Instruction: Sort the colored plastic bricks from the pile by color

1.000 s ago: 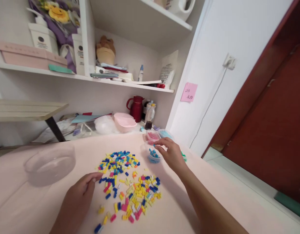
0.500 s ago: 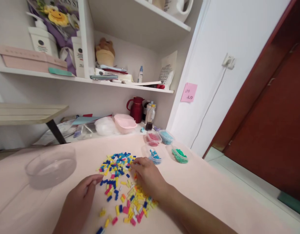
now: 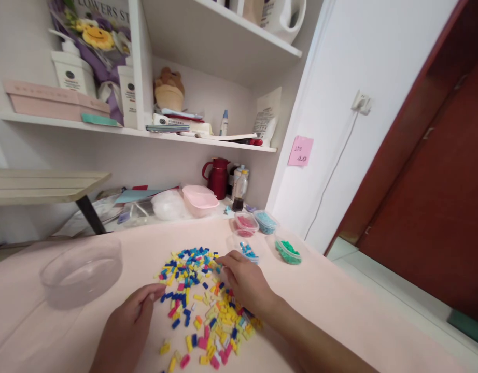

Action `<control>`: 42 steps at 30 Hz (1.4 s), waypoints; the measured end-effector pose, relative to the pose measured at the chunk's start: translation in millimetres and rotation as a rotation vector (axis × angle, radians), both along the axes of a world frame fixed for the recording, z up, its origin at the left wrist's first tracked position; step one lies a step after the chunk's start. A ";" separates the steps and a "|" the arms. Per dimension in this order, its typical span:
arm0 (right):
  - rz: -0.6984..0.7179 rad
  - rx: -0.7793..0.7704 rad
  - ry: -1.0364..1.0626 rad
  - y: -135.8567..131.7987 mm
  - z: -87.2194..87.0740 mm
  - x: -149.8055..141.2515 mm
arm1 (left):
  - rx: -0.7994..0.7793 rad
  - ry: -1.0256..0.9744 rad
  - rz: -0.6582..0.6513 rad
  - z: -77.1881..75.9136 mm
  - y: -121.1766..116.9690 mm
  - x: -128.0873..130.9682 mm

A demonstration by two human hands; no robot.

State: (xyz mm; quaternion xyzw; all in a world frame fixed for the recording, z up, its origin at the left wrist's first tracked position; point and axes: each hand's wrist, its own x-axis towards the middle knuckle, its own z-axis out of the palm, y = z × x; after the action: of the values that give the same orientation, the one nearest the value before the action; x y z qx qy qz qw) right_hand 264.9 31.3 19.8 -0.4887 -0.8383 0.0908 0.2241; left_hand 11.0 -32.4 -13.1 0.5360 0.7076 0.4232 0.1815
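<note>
Likely light, stiff, slick bricks (image 3: 190, 268); pinch opp. sides. R hand (image 3: 244, 278) right by them, can't tell if fingers clamped; L hand (image 3: 126, 317): fingers together.

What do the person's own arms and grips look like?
Bare human hands: the left grip and right grip show no glove, ring or marking. The right forearm has no visible sleeve, watch or cable; little of the left forearm shows.
</note>
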 end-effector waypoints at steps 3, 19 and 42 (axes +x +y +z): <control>-0.077 -0.012 -0.137 0.1 3.1 0.4 | 0.000 -0.003 -0.006 0.7 0.5 -0.6; -0.037 -0.083 -0.195 3.0 2.3 4.1 | -0.015 -0.007 -0.009 1.6 1.7 -1.2; 0.196 -0.120 -0.129 -0.1 2.4 4.8 | -0.011 -0.045 -0.027 7.1 -3.7 4.6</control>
State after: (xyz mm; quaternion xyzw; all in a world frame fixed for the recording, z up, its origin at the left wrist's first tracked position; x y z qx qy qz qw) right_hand 269.7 31.1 22.2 -0.4216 -0.8878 0.1307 0.1303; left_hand 15.6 -36.1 -6.0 0.5349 0.6982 0.4289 0.2061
